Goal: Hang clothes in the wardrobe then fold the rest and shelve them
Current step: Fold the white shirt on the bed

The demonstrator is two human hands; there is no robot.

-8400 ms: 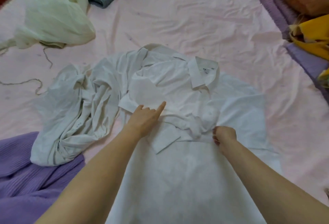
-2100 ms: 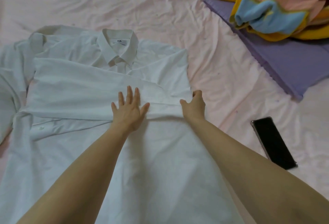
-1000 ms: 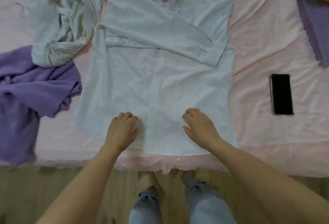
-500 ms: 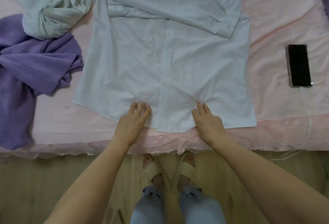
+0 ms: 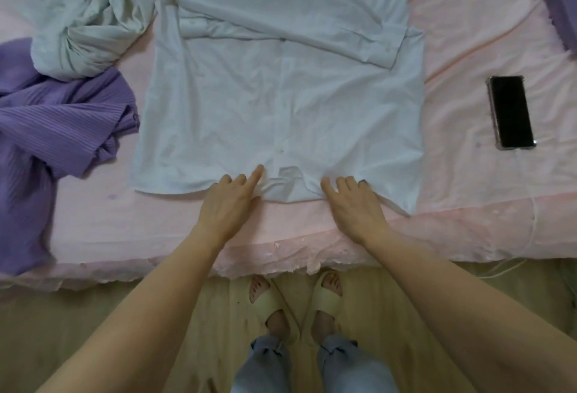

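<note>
Left hand (image 5: 229, 202) and right hand (image 5: 351, 202), fingers curled, pinch the near hem of the white shirt (image 5: 281, 95) either side of its placket.
Shirt lies flat on the bed (image 5: 468, 33), long axis running straight away from the person, sleeves crossed at the far end; both hands equally near. Purple garment (image 5: 53, 130) left, phone (image 5: 510, 112) right, bed edge just behind the hem.

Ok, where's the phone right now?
The phone lies face up on the pink bedsheet, right of the white shirt and clear of both hands.
</note>
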